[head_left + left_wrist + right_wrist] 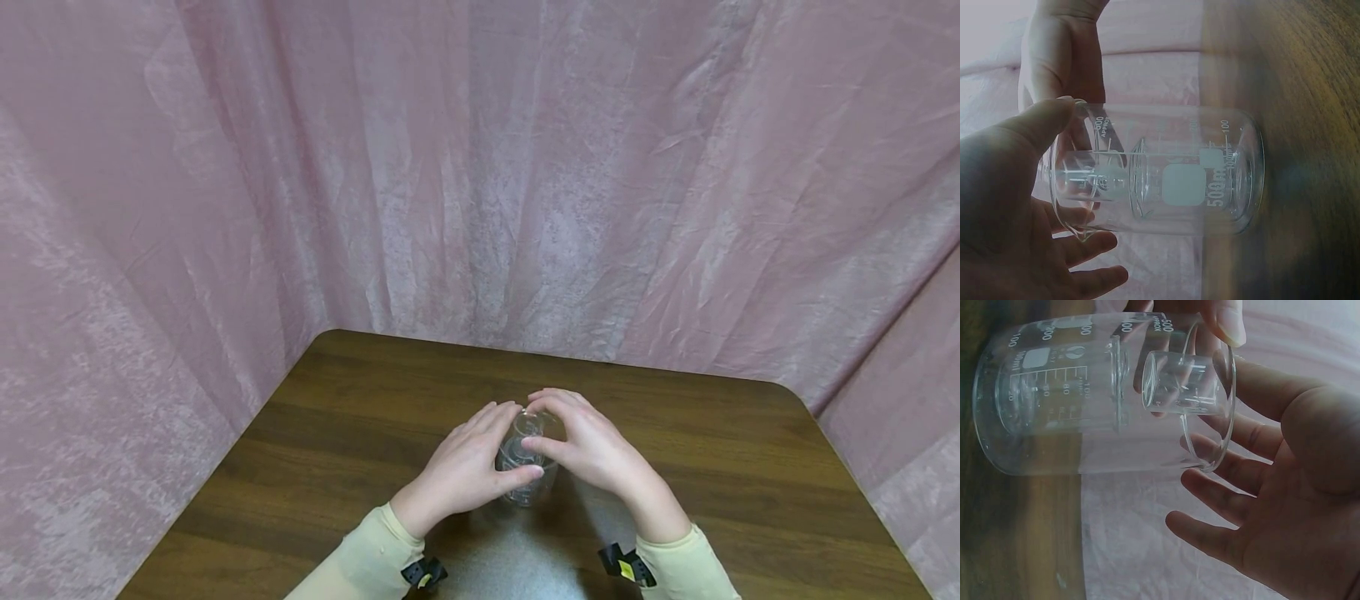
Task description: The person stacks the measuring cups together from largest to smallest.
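A large clear glass beaker [1184, 184] marked 500 ml stands upright on the table, below both hands in the head view. Inside it sits a smaller beaker [1060, 394] with white graduations up to 100. A still smaller glass beaker [1175, 384] hangs within the mouth of the large one, above the middle one. My right hand [592, 446] pinches this smallest beaker near its top between thumb and fingers. My left hand [468, 462] holds the large beaker around its rim, the thumb on the near side and the fingers on the far side.
The brown wood-grain table [360, 400] has rounded far corners. Pink velvet-like curtains [480, 167] hang behind it and along its sides. Black straps with devices [627, 567] sit at the wrists over pale yellow sleeves [367, 558].
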A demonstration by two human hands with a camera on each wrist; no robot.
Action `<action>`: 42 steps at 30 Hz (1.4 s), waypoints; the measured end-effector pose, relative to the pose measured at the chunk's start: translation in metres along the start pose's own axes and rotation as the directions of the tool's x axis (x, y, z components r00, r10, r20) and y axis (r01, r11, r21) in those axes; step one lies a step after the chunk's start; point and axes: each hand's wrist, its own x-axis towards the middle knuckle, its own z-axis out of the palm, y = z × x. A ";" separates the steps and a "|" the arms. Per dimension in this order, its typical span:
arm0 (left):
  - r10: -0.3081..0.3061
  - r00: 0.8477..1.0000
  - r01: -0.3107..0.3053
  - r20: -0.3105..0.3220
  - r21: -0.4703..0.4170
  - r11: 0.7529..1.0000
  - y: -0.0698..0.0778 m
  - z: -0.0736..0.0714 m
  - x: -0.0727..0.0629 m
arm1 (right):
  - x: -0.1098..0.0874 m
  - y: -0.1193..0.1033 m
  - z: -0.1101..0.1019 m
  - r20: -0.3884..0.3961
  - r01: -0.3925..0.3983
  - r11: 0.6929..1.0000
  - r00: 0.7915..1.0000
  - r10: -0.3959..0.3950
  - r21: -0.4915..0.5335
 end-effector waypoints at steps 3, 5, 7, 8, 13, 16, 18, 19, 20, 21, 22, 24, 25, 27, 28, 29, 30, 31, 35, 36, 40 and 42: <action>0.001 1.000 -0.001 0.000 -0.001 1.000 0.000 0.000 0.000 | 0.000 0.000 0.002 0.010 -0.007 1.000 1.000 0.008 -0.012; 0.000 1.000 0.000 0.001 -0.002 1.000 0.000 0.000 0.000 | 0.001 0.001 0.003 0.016 -0.011 1.000 1.000 0.011 -0.017; 0.000 1.000 0.000 0.000 -0.003 1.000 0.000 0.000 0.000 | 0.001 0.001 0.005 0.021 -0.013 1.000 1.000 0.013 -0.020; 0.000 1.000 0.000 0.000 -0.002 1.000 0.000 0.000 -0.001 | 0.001 0.001 0.005 0.022 -0.014 1.000 1.000 0.014 -0.020; -0.004 1.000 0.004 0.003 0.003 1.000 0.000 0.000 0.000 | 0.002 0.001 0.008 0.020 -0.013 0.999 1.000 0.013 -0.032; -0.005 1.000 0.005 0.004 0.003 1.000 0.001 0.000 0.000 | 0.003 0.001 0.009 0.026 -0.015 0.999 1.000 0.016 -0.040; -0.004 1.000 0.004 0.002 0.003 1.000 0.001 -0.001 0.000 | 0.003 0.000 0.009 0.031 -0.022 0.999 0.999 0.024 -0.044; -0.004 1.000 0.004 0.001 0.005 1.000 0.001 -0.001 0.000 | 0.003 0.000 0.009 0.033 -0.027 0.999 0.999 0.029 -0.047; -0.002 1.000 0.002 -0.001 0.007 1.000 0.001 -0.001 0.000 | 0.003 -0.001 0.009 0.036 -0.034 0.998 0.999 0.036 -0.046; 0.000 1.000 0.000 -0.004 0.009 1.000 0.001 -0.001 0.000 | 0.003 -0.001 0.009 0.037 -0.035 0.998 0.999 0.037 -0.052; 0.000 1.000 0.000 -0.005 0.010 1.000 0.001 -0.001 0.000 | 0.003 -0.001 0.008 0.039 -0.043 0.998 0.998 0.045 -0.053; 0.000 1.000 0.000 -0.005 0.013 1.000 0.001 -0.001 0.000 | 0.003 -0.002 0.008 0.046 -0.054 0.997 0.997 0.057 -0.058; 0.001 1.000 -0.001 -0.005 0.014 1.000 0.000 0.000 0.000 | 0.003 -0.002 0.008 0.050 -0.056 0.997 0.997 0.059 -0.062; 0.001 1.000 -0.001 -0.005 0.012 1.000 0.000 0.000 0.000 | 0.004 -0.002 0.007 0.057 -0.055 0.996 0.997 0.059 -0.072; 0.002 1.000 -0.002 -0.005 0.010 1.000 0.000 0.000 0.000 | 0.004 -0.003 0.007 0.060 -0.056 0.996 0.996 0.061 -0.076; 0.005 1.000 -0.004 -0.007 0.010 1.000 0.000 0.000 0.000 | 0.005 -0.003 0.007 0.061 -0.047 0.995 0.997 0.052 -0.088; 0.006 1.000 -0.006 -0.008 0.009 1.000 0.000 0.000 0.001 | 0.005 -0.003 0.007 0.063 -0.040 0.994 0.997 0.047 -0.099; 0.006 1.000 -0.006 -0.010 0.010 1.000 0.000 0.001 0.001 | 0.006 -0.004 0.007 0.065 -0.031 0.993 0.997 0.039 -0.113; 0.007 1.000 -0.007 -0.014 0.012 1.000 -0.001 0.001 0.001 | 0.009 -0.005 0.005 0.079 -0.018 0.986 0.996 0.032 -0.166; 0.007 1.000 -0.007 -0.014 0.011 1.000 0.000 0.001 0.001 | 0.010 -0.006 0.005 0.084 -0.021 0.984 0.996 0.036 -0.175; 0.006 1.000 -0.006 -0.012 0.007 1.000 0.000 0.000 0.001 | 0.013 -0.009 0.004 0.106 -0.032 0.977 0.993 0.055 -0.211; 0.005 1.000 -0.005 -0.011 0.007 1.000 0.000 0.000 0.000 | 0.014 -0.010 0.004 0.113 -0.040 0.973 0.991 0.068 -0.228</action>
